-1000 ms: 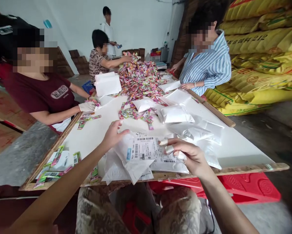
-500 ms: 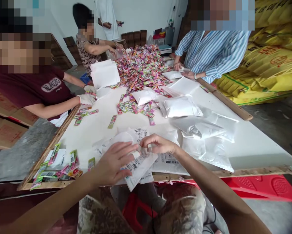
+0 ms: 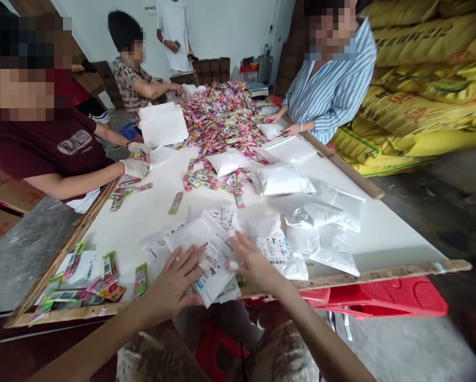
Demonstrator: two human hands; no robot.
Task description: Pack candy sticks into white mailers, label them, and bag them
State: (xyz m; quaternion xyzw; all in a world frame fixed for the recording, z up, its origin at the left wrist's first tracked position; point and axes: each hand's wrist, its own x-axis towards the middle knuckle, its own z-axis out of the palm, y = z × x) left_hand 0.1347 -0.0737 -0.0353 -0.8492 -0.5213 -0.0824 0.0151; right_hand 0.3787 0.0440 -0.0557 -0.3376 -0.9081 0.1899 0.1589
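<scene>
My left hand (image 3: 182,281) lies with fingers spread on the lower left of a white plastic packet (image 3: 211,249) with a printed label. My right hand (image 3: 256,262) is at the packet's right edge, slightly blurred, fingers apart; white wraps show on its fingertips. More labelled packets lie beneath and behind, one with a printed label (image 3: 224,216) showing above the top packet. To the right of my right hand sits a filled labelled packet (image 3: 277,252). Plain filled white packets (image 3: 285,179) lie farther right and back.
A big heap of colourful snack sachets (image 3: 222,114) covers the table's far end. Loose sachets (image 3: 76,289) lie at the near left corner. A stack of white sheets (image 3: 163,124) stands left of the heap. Several people work around the wood-edged table (image 3: 413,268). A red plastic stool (image 3: 405,297) stands below.
My right hand has gone from pinching at the packet's upper part to its right edge, fingers now apart. My left hand has flattened onto the packet. The view has shifted slightly.
</scene>
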